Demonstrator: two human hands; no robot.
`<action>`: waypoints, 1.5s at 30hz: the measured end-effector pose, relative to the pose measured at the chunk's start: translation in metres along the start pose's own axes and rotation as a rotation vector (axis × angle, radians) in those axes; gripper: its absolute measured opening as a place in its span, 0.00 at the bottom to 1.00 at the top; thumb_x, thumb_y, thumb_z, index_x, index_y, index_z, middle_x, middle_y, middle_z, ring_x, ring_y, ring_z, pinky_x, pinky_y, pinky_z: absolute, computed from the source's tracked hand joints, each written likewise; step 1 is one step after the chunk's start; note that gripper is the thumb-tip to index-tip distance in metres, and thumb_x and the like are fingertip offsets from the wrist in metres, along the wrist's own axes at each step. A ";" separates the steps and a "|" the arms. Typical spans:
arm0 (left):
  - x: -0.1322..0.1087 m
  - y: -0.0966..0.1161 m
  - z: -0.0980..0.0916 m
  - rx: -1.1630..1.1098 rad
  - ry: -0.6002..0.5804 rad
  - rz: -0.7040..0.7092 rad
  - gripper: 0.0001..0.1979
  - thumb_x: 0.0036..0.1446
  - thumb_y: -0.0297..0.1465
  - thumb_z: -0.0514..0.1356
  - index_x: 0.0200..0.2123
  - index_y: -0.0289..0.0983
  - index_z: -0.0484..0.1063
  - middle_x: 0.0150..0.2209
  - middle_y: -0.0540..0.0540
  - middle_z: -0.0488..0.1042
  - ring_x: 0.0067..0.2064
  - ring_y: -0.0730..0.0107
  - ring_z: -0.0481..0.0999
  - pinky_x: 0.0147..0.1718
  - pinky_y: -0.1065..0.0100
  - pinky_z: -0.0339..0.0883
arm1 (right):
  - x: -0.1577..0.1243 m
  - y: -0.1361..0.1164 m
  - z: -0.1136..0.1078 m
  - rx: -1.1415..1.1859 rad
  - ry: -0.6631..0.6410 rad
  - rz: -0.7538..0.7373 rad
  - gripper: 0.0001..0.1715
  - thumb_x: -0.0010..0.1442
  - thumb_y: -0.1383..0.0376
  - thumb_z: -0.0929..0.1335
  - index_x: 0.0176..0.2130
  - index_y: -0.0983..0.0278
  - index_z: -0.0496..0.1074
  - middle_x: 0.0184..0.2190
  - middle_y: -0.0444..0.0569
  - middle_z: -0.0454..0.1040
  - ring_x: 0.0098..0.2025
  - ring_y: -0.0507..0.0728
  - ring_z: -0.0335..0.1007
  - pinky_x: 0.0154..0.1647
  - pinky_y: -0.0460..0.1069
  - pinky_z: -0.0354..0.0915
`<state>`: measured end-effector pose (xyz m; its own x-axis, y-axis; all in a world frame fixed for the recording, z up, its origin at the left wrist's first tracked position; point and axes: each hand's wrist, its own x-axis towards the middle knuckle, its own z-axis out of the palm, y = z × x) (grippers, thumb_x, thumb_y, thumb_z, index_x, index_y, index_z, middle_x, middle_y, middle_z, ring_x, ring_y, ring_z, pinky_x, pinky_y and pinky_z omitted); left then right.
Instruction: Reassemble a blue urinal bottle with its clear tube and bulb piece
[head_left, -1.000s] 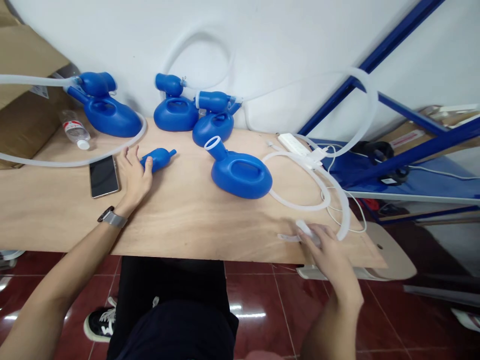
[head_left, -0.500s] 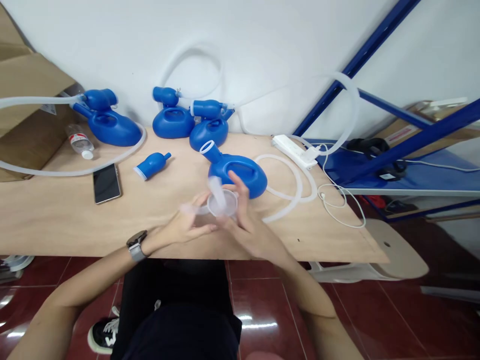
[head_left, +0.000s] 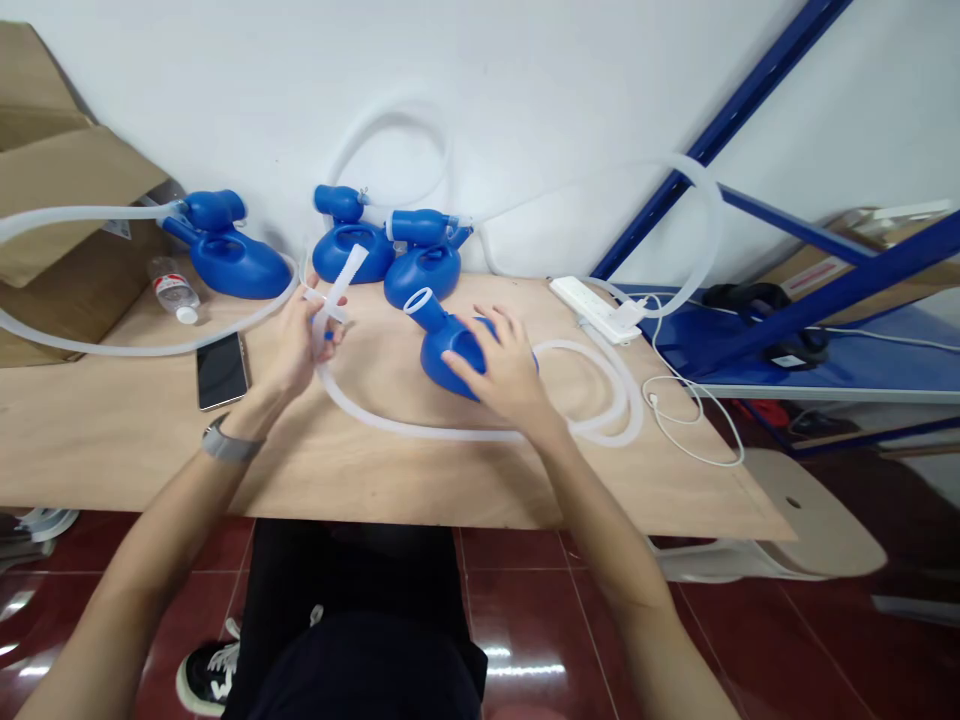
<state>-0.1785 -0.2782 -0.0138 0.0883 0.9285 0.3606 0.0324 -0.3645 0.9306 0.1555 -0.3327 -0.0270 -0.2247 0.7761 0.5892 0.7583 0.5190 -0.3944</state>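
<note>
My left hand (head_left: 294, 345) grips the end of a translucent white hose (head_left: 420, 430), whose ribbed tip sticks up past my fingers. The hose runs across the wooden table (head_left: 135, 450) and loops to the right. The small blue connector that lay here is mostly hidden behind my left hand. My right hand (head_left: 504, 372) rests with spread fingers on a blue jug with an open neck and a handle (head_left: 439, 335), near the table's middle.
Three more blue jugs (head_left: 232, 262) (head_left: 346, 245) (head_left: 427, 265) with hoses stand by the wall. A phone (head_left: 222, 370) and a small water bottle (head_left: 174, 290) lie to the left, cardboard boxes (head_left: 60, 190) beyond. A white power strip (head_left: 592, 305) with cables and a blue metal rack (head_left: 787, 300) are on the right.
Both hands held a clear round piece at the table's middle. Now my left hand has moved left with the hose end, and my right hand has dropped onto the blue jug.
</note>
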 end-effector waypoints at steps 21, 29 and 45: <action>0.062 -0.017 0.066 0.959 -0.437 0.471 0.59 0.64 0.72 0.58 0.83 0.37 0.56 0.60 0.32 0.83 0.55 0.38 0.85 0.53 0.54 0.74 | -0.004 0.079 0.010 0.163 -0.019 0.054 0.33 0.76 0.43 0.67 0.65 0.60 0.80 0.65 0.57 0.83 0.66 0.70 0.80 0.74 0.66 0.71; 0.064 -0.014 0.073 0.696 -0.608 0.545 0.44 0.66 0.60 0.67 0.75 0.40 0.72 0.58 0.36 0.86 0.58 0.45 0.87 0.60 0.54 0.77 | 0.000 0.078 0.002 0.280 -0.116 0.049 0.30 0.76 0.44 0.67 0.65 0.56 0.81 0.64 0.53 0.84 0.68 0.69 0.79 0.75 0.66 0.70; 0.065 0.005 0.066 0.807 -0.758 0.490 0.27 0.70 0.50 0.66 0.58 0.35 0.80 0.55 0.35 0.85 0.52 0.50 0.85 0.54 0.58 0.75 | 0.054 0.008 -0.008 0.028 -0.404 0.139 0.28 0.80 0.47 0.62 0.53 0.60 0.85 0.55 0.55 0.88 0.58 0.69 0.83 0.63 0.59 0.72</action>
<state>-0.1074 -0.2247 0.0105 0.8173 0.5011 0.2845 0.4200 -0.8561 0.3012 0.1548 -0.2893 0.0075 -0.3474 0.9144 0.2079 0.7826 0.4049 -0.4728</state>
